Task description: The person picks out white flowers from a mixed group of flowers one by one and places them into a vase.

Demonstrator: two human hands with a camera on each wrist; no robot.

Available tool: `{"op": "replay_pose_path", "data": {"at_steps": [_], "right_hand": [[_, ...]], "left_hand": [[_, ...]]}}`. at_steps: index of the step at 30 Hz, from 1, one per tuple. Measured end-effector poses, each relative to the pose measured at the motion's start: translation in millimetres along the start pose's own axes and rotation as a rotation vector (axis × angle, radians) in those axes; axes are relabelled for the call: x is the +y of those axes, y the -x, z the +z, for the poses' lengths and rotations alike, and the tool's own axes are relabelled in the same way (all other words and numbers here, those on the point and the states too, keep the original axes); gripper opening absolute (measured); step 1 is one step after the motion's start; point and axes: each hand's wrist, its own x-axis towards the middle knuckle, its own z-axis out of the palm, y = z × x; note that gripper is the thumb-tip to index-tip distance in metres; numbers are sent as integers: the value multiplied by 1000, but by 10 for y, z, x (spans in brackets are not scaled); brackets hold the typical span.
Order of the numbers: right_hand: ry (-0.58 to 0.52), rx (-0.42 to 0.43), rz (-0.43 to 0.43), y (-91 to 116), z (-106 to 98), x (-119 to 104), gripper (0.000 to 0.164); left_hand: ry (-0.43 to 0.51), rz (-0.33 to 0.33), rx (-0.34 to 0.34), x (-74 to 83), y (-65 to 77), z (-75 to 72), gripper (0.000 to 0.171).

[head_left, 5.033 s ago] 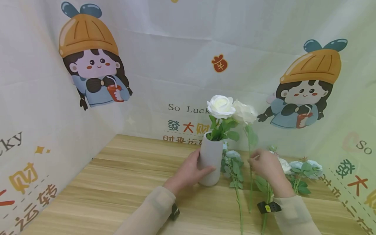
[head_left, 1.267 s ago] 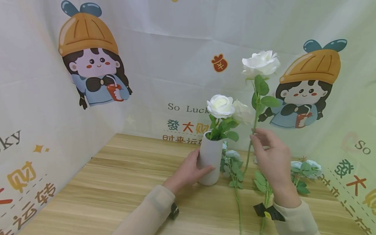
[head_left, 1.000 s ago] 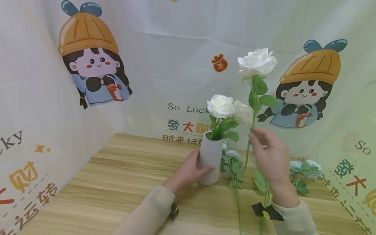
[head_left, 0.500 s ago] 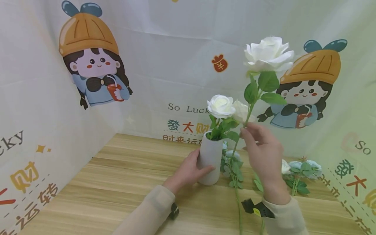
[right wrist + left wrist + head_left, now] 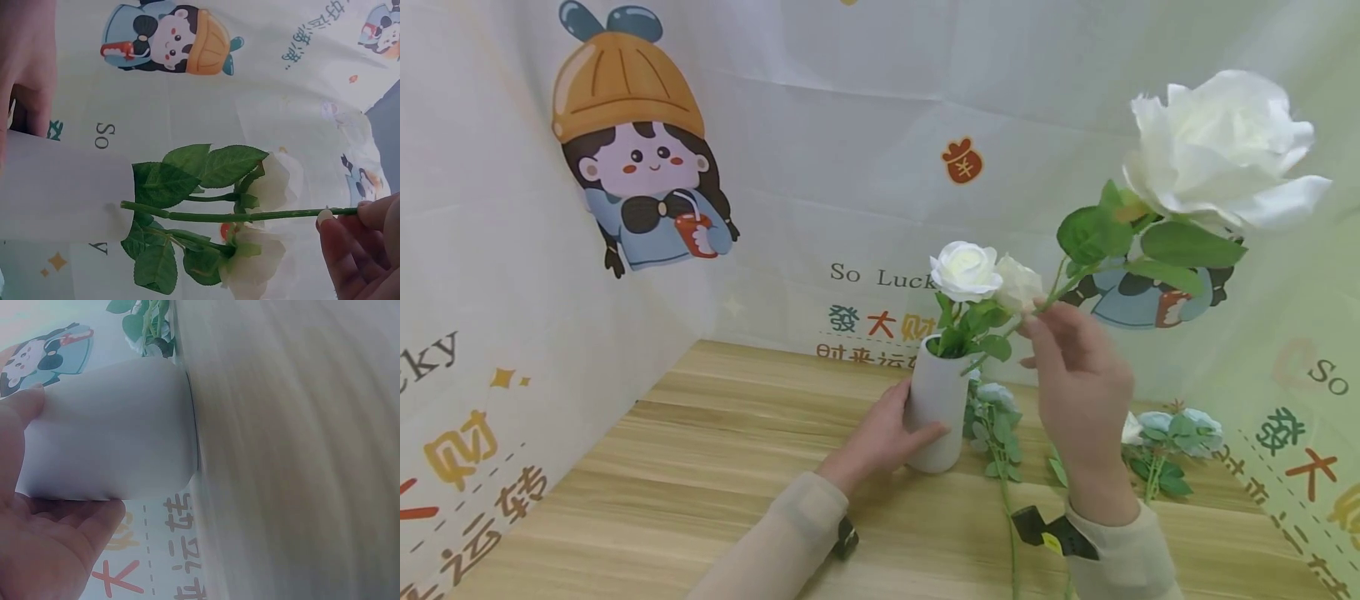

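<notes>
In the head view my left hand (image 5: 883, 437) holds the white tapered vase (image 5: 937, 417) round its side, thumb in front. The vase stands upright on the table, and the left wrist view shows its base meeting the wood. Two white roses (image 5: 964, 272) with green leaves rise from its mouth. My right hand (image 5: 1084, 396) pinches the green stem of another white rose (image 5: 1225, 154) between thumb and fingers. That rose leans right, its bloom high and close to the camera. In the right wrist view the cut end of its stem (image 5: 206, 217) overlaps the vase's rim.
Pale blue flowers (image 5: 996, 400) with a long stem lie on the wooden table (image 5: 700, 492) just right of the vase. More pale blue flowers (image 5: 1195, 433) lie farther right, partly behind my right forearm. A printed cloth (image 5: 820, 167) hangs behind and at both sides.
My right hand has raised the rose from lower down, then moved it left. Its bloom has swung right and nearer, its stem end toward the vase mouth. My left hand keeps its place.
</notes>
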Motion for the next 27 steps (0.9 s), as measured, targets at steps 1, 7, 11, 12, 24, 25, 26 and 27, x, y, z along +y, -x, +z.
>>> {"op": "replay_pose_path", "data": {"at_steps": [1,7,11,12,24,25,26,27], "right_hand": [[-9,7,-12,-1,3,-2,15],[-51,49,-48,-7,21,-1,14],[-95,71,-60,-11,32,8,12],[-103,75,-58,-10,36,11,13],[-72,14,-23,37,120,144,12],[-65,4,-22,40,129,163,11],[-54,-6,-23,44,139,185,12],[-37,-15,-27,50,149,206,12]], "left_hand": [[-1,2,0,0,1,0,93],[4,7,4,8,6,-5,92],[5,8,2,12,6,-7,92],[5,9,1,15,6,-8,91],[2,4,0,20,13,-12,91],[1,4,0,23,14,-12,91],[1,5,1,23,13,-12,91],[1,6,1,20,12,-12,91]]}}
